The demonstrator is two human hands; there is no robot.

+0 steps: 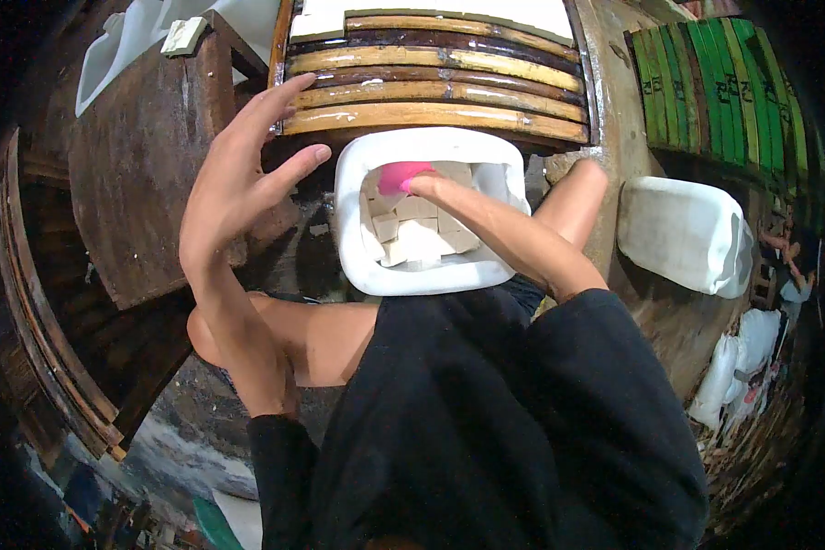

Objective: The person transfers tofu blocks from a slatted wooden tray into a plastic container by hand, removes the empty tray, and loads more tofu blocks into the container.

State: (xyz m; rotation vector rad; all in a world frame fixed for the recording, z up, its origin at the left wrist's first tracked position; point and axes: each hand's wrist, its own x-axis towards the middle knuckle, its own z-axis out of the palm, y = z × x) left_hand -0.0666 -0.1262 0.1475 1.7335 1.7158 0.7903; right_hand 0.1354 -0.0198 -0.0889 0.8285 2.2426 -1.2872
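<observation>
A white plastic tub (pixel 357 261) with a cut-open top stands between my legs. White blocks that look like tofu (pixel 419 240) lie inside it, in what seems to be water. My right hand (pixel 405 177) reaches down into the tub, among the blocks. Something bright pink, perhaps a glove, covers it, and its fingers are hidden. My left hand (pixel 247 170) is bare and open, thumb and fingers apart, with nothing in it. It hovers left of the tub, its fingertips by the left edge of a rack of bamboo slats (pixel 431 90).
More white slabs (pixel 467 11) lie at the rack's far side. On the left stands a dark wooden board (pixel 147 165), a white block (pixel 184 37) on its top edge. To the right are another white container (pixel 678 234) and green slatted trays (pixel 720 87).
</observation>
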